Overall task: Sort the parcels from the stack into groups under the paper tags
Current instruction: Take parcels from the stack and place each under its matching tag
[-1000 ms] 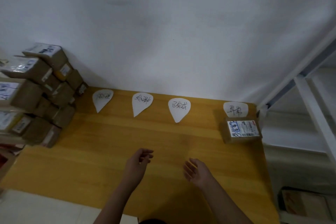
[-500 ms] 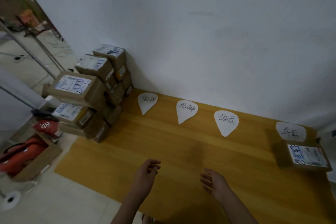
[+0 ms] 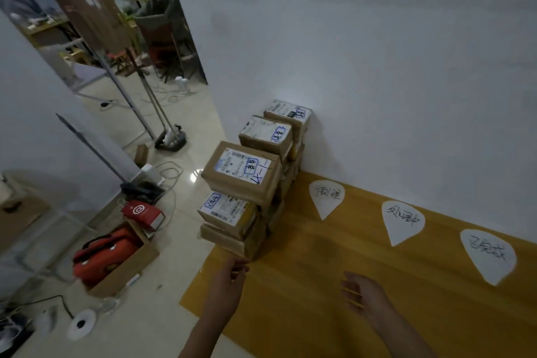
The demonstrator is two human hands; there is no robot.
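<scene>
Brown cardboard parcels (image 3: 250, 183) standing stacked; I am reaching, left hand (image 3: 225, 289) and right hand (image 3: 363, 296) both empty, for sorting.

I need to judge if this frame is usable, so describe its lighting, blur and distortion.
Head view: dim, bluish light, with soft shadows by the parcel stack; a small glare spot on the floor tiles; wide-angle bending of the doorway edge and poles; both hands, left and right, are slightly smeared; writing on the tags stays legible, parcel label print mostly not.
</scene>
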